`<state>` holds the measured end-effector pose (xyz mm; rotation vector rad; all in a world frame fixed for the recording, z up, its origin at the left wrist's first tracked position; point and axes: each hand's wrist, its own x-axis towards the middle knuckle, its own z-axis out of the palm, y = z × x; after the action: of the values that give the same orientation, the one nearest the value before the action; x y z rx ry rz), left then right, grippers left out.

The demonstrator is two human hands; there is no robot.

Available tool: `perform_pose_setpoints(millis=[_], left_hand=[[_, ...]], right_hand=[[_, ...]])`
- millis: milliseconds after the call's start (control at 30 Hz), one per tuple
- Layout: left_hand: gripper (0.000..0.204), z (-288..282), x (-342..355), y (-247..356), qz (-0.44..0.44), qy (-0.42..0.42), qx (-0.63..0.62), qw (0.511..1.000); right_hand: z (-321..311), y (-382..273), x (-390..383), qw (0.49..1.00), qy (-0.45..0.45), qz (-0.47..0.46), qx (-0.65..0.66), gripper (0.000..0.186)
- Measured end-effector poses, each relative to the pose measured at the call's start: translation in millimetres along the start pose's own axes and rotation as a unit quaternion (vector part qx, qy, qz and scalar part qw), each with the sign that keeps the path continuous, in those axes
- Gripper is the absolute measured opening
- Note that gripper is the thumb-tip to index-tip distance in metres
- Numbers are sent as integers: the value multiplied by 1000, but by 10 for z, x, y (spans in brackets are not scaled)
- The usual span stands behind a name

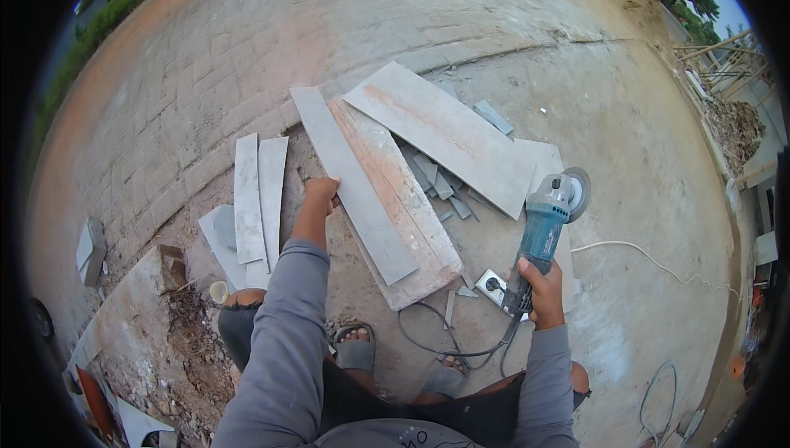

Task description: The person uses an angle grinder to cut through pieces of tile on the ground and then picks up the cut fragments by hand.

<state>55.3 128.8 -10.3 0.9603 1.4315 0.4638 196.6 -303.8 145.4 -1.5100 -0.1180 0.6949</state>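
Observation:
In my right hand [541,290] is a teal and grey angle grinder [543,230], gripped by the rear of its body. Its round disc [579,193] points up and to the right, apart from the tiles. My left hand [322,193] is closed on the left edge of a long narrow grey tile strip [355,185]; its fingers are partly hidden under the edge. That strip lies along a dusty, reddish-stained block [411,218]. A wider grey tile [444,135] rests slantwise just beyond, to the right.
Several narrow tile strips [247,193] lie at my left. Small offcuts [443,186] are scattered between block and wide tile. A white socket box [491,285] with a black plug sits by my right foot, the grinder's cord [461,355] looping nearby. Rubble [197,349] lies lower left.

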Motion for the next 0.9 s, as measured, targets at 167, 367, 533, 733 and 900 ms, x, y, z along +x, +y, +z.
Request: perform_pose_setpoints(millis=[167, 367, 533, 733, 900], left_hand=[[30, -17, -248, -314, -1, -48, -145, 988], [22, 429, -946, -710, 0, -4, -315, 949], [17, 543, -1272, -1017, -39, 15, -264, 964], [20, 422, -1649, -1084, -99, 14, -108, 989], [23, 373, -1662, -1062, -81, -18, -50, 995]], right_hand=[[59, 9, 76, 1000, -4, -17, -6, 35], [11, 120, 168, 999, -6, -41, 11, 34], [31, 95, 131, 1000, -11, -17, -10, 32], [101, 95, 120, 1000, -5, 14, 9, 34], [186, 157, 184, 999, -29, 31, -14, 37]])
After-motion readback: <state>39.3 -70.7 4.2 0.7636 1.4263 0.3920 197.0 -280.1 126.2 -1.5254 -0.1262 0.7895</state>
